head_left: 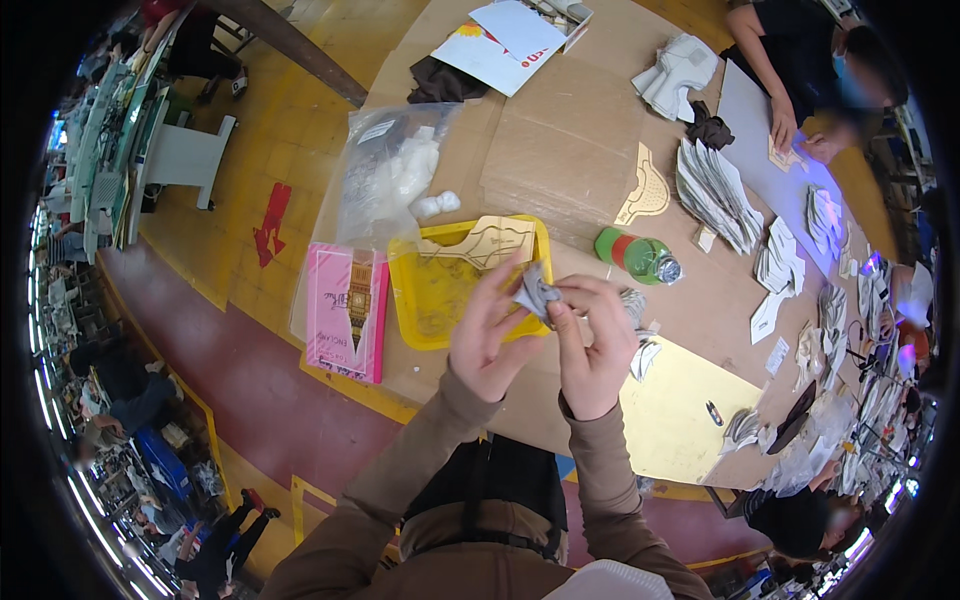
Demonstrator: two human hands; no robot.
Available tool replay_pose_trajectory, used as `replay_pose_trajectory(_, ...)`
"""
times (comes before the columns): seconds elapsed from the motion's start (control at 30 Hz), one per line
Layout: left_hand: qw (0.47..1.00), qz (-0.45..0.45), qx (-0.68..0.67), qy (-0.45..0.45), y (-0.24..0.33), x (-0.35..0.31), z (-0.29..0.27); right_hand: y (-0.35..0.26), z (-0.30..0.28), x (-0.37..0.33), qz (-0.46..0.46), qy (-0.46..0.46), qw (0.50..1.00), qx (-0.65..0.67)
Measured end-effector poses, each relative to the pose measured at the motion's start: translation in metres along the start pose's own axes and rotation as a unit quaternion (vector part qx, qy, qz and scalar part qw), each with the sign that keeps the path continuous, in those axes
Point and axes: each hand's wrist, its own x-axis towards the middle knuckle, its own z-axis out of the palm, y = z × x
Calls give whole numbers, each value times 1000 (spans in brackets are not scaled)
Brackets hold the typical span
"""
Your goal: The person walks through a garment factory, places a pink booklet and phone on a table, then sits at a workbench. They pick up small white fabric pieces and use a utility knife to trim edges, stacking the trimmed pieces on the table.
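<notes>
Between my hands is a small folded grey cloth piece (538, 293), pinched by the thumb and fingers of my right hand (598, 345). My left hand (488, 335) has its fingers stretched apart, and its fingertips come up beside the cloth; I cannot tell whether they touch it. Both hands are above the right side of a shallow yellow tray (402, 318). A pale template (495, 243) with dark outlines lies across the tray's far edge. Just right of my right hand, small stacked grey pieces (646, 355) lie on the table, partly hidden by it.
Left of the tray is a pink book (335, 310), with a clear plastic bag (365, 195) behind it. A green bottle (638, 256) lies beyond my right hand. Fabric stacks (715, 195) and a yellow sheet (670, 410) occupy the right. Another person (775, 75) works at far right.
</notes>
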Motion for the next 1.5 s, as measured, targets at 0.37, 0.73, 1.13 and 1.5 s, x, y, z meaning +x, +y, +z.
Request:
replay_pose_trajectory(0.37,958,-143,-207,-136,-1,27,5,9,-18,-6,136,11,935,328)
replay_pose_trajectory(0.73,945,-153,-239,-164,0,28,4,13,-23,-6,135,6,901,413)
replay_pose_trajectory(1.13,925,-147,-297,-184,-12,27,-6,10,-24,-7,127,-1,907,402)
replay_pose_trajectory(1.5,951,-111,-237,-167,-5,26,-9,2,-18,-7,111,-16,920,374)
